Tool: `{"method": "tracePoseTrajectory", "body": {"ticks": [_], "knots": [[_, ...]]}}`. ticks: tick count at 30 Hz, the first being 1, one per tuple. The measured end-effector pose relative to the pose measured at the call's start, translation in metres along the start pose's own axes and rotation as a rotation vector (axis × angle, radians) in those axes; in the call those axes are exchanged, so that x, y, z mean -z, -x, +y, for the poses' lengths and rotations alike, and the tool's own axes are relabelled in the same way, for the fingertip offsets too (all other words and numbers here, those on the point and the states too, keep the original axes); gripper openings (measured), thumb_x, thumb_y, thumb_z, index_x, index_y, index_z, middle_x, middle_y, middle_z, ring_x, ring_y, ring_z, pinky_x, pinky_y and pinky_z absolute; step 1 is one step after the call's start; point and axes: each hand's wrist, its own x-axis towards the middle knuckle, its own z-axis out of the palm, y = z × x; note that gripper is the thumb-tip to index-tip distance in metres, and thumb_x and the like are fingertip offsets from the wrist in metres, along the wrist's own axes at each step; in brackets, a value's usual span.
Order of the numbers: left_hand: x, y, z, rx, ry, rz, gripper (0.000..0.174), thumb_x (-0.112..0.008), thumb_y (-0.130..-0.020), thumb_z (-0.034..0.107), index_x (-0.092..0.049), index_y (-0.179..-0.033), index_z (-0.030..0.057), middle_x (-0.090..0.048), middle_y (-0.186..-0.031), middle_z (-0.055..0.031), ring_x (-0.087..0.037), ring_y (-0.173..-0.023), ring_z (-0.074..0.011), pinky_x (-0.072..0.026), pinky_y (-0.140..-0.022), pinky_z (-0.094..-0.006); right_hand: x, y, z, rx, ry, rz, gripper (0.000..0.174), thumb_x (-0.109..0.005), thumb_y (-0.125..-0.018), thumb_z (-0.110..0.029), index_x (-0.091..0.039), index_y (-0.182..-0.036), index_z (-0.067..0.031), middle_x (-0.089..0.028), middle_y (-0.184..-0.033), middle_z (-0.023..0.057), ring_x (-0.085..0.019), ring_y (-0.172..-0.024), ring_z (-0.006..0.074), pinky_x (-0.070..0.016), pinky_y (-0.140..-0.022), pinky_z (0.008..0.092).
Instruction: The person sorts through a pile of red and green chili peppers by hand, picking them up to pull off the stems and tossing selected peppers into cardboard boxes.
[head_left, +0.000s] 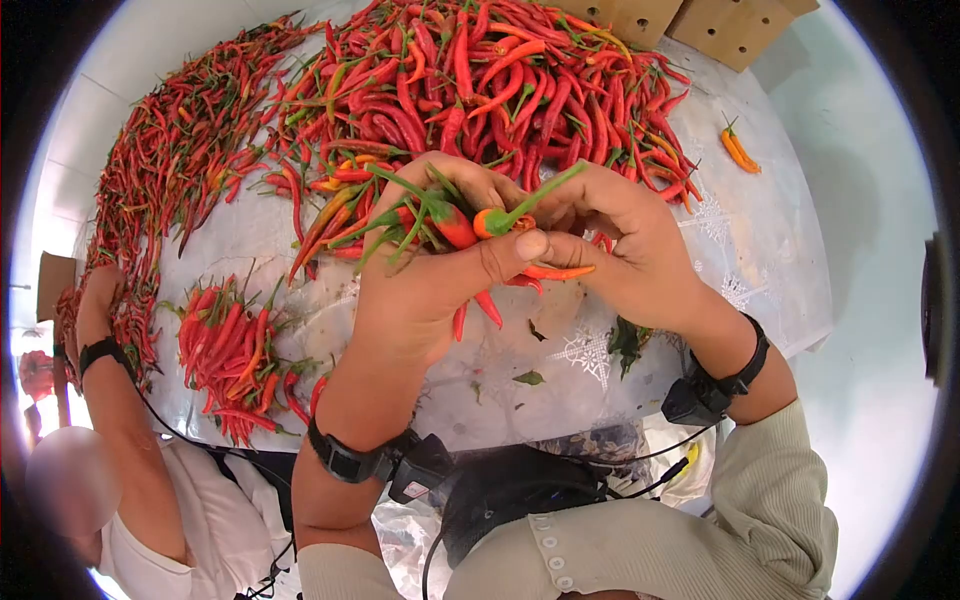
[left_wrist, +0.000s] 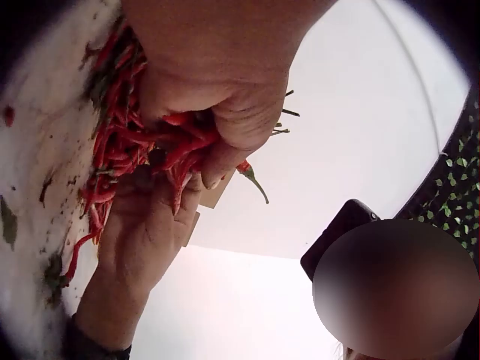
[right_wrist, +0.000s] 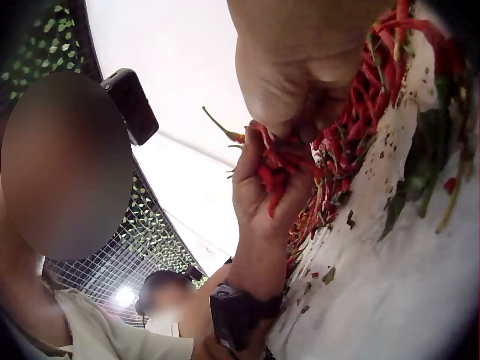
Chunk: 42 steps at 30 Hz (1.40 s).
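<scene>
Head view: chillies (head_left: pixel 480 75) heap a snowflake-patterned tablecloth (head_left: pixel 520 415) near white tiles (head_left: pixel 110 85).

1) Three gatherings of slender red chillies: one large heap (head_left: pixel 480 90), one long heap (head_left: pixel 190 150) at the left, one small pile (head_left: pixel 230 345) in front; pods overlap too much to count
2) One mixed bunch of green-stemmed red and orange chillies (head_left: pixel 457 229) between the hands, pods likewise uncountable
3) Two bare hands at the bunch: one left hand (head_left: pixel 425 290), one right hand (head_left: pixel 637 240)
4) Two black box-shaped wrist cameras, one per forearm: left camera (head_left: pixel 415 468), right camera (head_left: pixel 697 400)
5) One flat dark-green leaf (head_left: pixel 529 377), one dark leafy clump (head_left: pixel 627 345)
6) One desk (head_left: pixel 450 405) with a white patterned covering
</scene>
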Motion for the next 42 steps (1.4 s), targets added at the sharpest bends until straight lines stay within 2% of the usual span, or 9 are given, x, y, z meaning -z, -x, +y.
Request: {"method": "tracePoseTrajectory", "body": {"ticks": [13, 16, 19, 22, 25, 31, 34, 38, 42], "knots": [[0.004, -0.001, -0.003, -0.036, -0.070, -0.031, 0.029, -0.075, -0.067, -0.004, -0.053, -0.084, 0.0042, -0.058, -0.088, -0.0083, -0.057, -0.088, -0.0163, -0.0484, -0.078, -0.0306, 0.000, 0.000, 0.003, 0.034, 0.021, 0.001, 0.019, -0.066, -0.083, -0.010, -0.056, -0.097, -0.0038, -0.060, -0.080, 0.0006, -0.054, -0.070, 0.0058, -0.0436, -0.060, 0.0215], [0.003, -0.001, -0.003, -0.013, -0.037, -0.013, 0.029, -0.075, -0.067, -0.004, -0.053, -0.084, 0.0045, -0.058, -0.088, -0.0078, -0.057, -0.088, -0.0163, -0.0482, -0.078, -0.0304, 0.000, 0.001, 0.000, -0.011, -0.011, -0.001, 0.019, -0.065, -0.083, -0.010, -0.056, -0.098, -0.0038, -0.060, -0.080, 0.0009, -0.053, -0.070, 0.0056, -0.0434, -0.060, 0.0215], [0.002, -0.001, -0.002, 0.001, -0.015, -0.001, 0.029, -0.074, -0.068, -0.005, -0.052, -0.085, 0.0046, -0.058, -0.089, -0.0072, -0.057, -0.087, -0.0158, -0.0485, -0.078, -0.0302, 0.001, 0.001, -0.002, -0.069, -0.008, -0.033, 0.021, -0.066, -0.082, -0.006, -0.057, -0.100, -0.0017, -0.056, -0.089, 0.0014, -0.056, -0.079, 0.0087, -0.0445, -0.067, 0.0231], [0.000, -0.001, 0.000, 0.021, 0.007, 0.015, 0.029, -0.073, -0.069, -0.006, -0.052, -0.086, 0.0046, -0.058, -0.089, -0.0072, -0.057, -0.086, -0.0153, -0.0492, -0.078, -0.0297, 0.002, 0.000, -0.005, -0.088, 0.007, -0.039, 0.021, -0.066, -0.081, -0.006, -0.057, -0.099, -0.0014, -0.056, -0.088, 0.0013, -0.056, -0.079, 0.0088, -0.0445, -0.067, 0.0232], [-0.001, -0.002, -0.001, 0.040, 0.024, 0.046, 0.030, -0.072, -0.070, -0.007, -0.051, -0.089, 0.0044, -0.059, -0.091, -0.0078, -0.058, -0.086, -0.0153, -0.0501, -0.078, -0.0294, -0.001, 0.000, 0.002, -0.022, 0.024, -0.004, 0.020, -0.066, -0.083, -0.013, -0.056, -0.097, -0.0036, -0.060, -0.078, 0.0003, -0.053, -0.068, 0.0061, -0.0435, -0.060, 0.0218], [0.001, -0.002, -0.003, 0.098, 0.046, 0.086, 0.036, -0.072, -0.069, -0.007, -0.050, -0.096, 0.0037, -0.061, -0.093, -0.0092, -0.060, -0.085, -0.0161, -0.0516, -0.076, -0.0297, -0.001, 0.000, -0.004, -0.083, -0.019, 0.026, 0.018, -0.065, -0.084, -0.013, -0.056, -0.095, -0.0025, -0.060, -0.076, 0.0007, -0.053, -0.066, 0.0060, -0.0431, -0.058, 0.0221], [0.003, -0.002, -0.004, 0.118, 0.039, 0.096, 0.038, -0.073, -0.069, -0.007, -0.050, -0.097, 0.0037, -0.061, -0.093, -0.0091, -0.061, -0.083, -0.0158, -0.0520, -0.075, -0.0297, 0.002, 0.000, -0.005, -0.115, 0.018, -0.026, 0.017, -0.066, -0.083, -0.009, -0.057, -0.096, -0.0036, -0.057, -0.080, -0.0011, -0.053, -0.071, 0.0053, -0.0423, -0.061, 0.0212], [0.002, -0.002, -0.004, 0.119, 0.058, 0.083, 0.038, -0.073, -0.068, -0.007, -0.050, -0.097, 0.0039, -0.062, -0.093, -0.0089, -0.061, -0.083, -0.0152, -0.0521, -0.075, -0.0295, 0.004, -0.002, -0.007, -0.081, 0.023, -0.034, 0.015, -0.065, -0.083, -0.011, -0.057, -0.094, -0.0037, -0.057, -0.078, -0.0009, -0.052, -0.069, 0.0049, -0.0415, -0.059, 0.0212], [-0.001, -0.002, -0.005, 0.165, 0.028, 0.170, 0.033, -0.071, -0.071, -0.004, -0.051, -0.097, 0.0031, -0.062, -0.089, -0.0090, -0.062, -0.077, -0.0154, -0.0529, -0.067, -0.0278, 0.003, -0.002, -0.002, -0.083, 0.064, -0.020, 0.015, -0.064, -0.084, -0.013, -0.055, -0.090, -0.0031, -0.057, -0.073, -0.0004, -0.050, -0.064, 0.0055, -0.0413, -0.056, 0.0222]]}}
